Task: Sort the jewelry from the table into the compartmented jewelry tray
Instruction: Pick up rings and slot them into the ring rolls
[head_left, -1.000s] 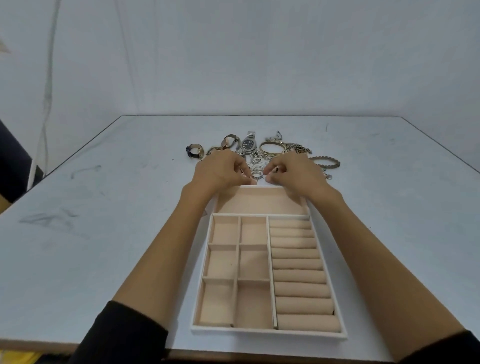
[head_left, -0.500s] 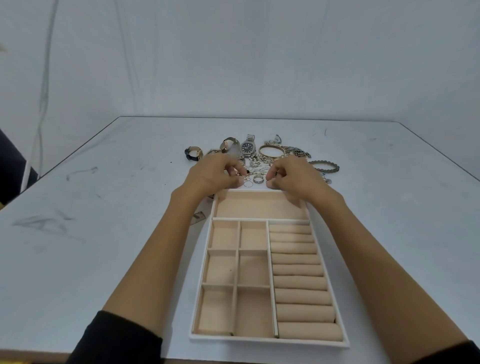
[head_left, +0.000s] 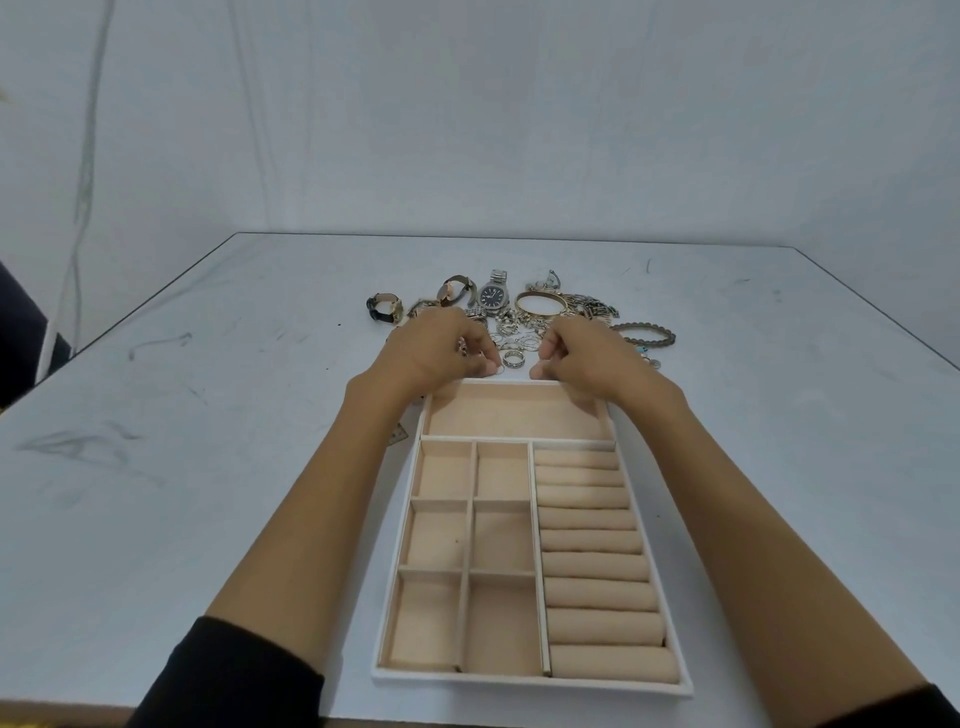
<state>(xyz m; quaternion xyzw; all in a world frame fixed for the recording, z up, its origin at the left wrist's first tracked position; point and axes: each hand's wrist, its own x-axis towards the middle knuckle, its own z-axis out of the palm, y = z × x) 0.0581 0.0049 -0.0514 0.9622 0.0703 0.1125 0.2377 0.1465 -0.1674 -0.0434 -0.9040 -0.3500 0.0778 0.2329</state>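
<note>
Hovering side by side just beyond the far rim of the jewelry tray (head_left: 530, 687), the left hand (head_left: 436, 347) and the right hand (head_left: 589, 359) curl their fingers over the near edge of the jewelry pile (head_left: 524, 312) on the table (head_left: 208, 415), though whether either pinches a piece I cannot tell

no readable text, labels or numbers; watch (head_left: 492, 296) dial too small.

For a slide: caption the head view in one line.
Left hand and right hand, both curled, over rings at the far rim of an empty compartmented jewelry tray; watches and bangles beyond.
</note>
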